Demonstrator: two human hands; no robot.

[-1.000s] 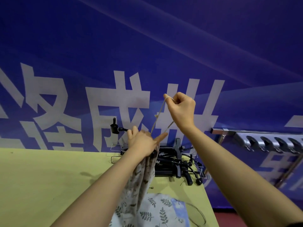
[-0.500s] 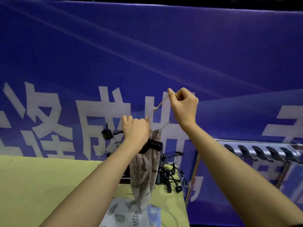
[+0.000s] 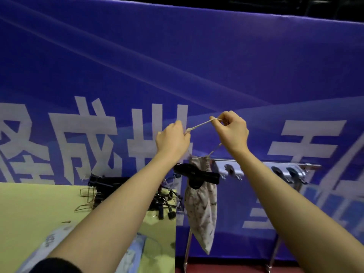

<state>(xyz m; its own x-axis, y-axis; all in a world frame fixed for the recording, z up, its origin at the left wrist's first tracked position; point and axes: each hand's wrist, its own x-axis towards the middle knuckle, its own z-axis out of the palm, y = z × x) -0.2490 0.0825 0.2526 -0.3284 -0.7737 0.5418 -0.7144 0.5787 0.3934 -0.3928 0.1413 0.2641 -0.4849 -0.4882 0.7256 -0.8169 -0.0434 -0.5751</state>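
Both hands have swung away from the table [image 3: 39,209]. The garment [image 3: 201,205], whose lower end trailed onto the tabletop half a second ago, now hangs free below and between the hands, in front of the rack [image 3: 266,168]. The strap [image 3: 201,124], steep before, now runs almost level from hand to hand.

The left hand [image 3: 173,138] pinches one end of the strap at its thumb with its fingers curled. The right hand [image 3: 232,131] pinches the other end, and a second length of strap drops from under it to the gathered neckline. A black hanger [image 3: 197,174] sits across the garment just under the left wrist; what keeps it there I cannot tell.

The cloth looks light and limp, so it will sag and swing instead of holding a shape. The strap is thin and likely to slip, so a fingertip pinch close to the neckline seems the safest hold. The pile of hangers [image 3: 110,186] now lies below the left forearm.
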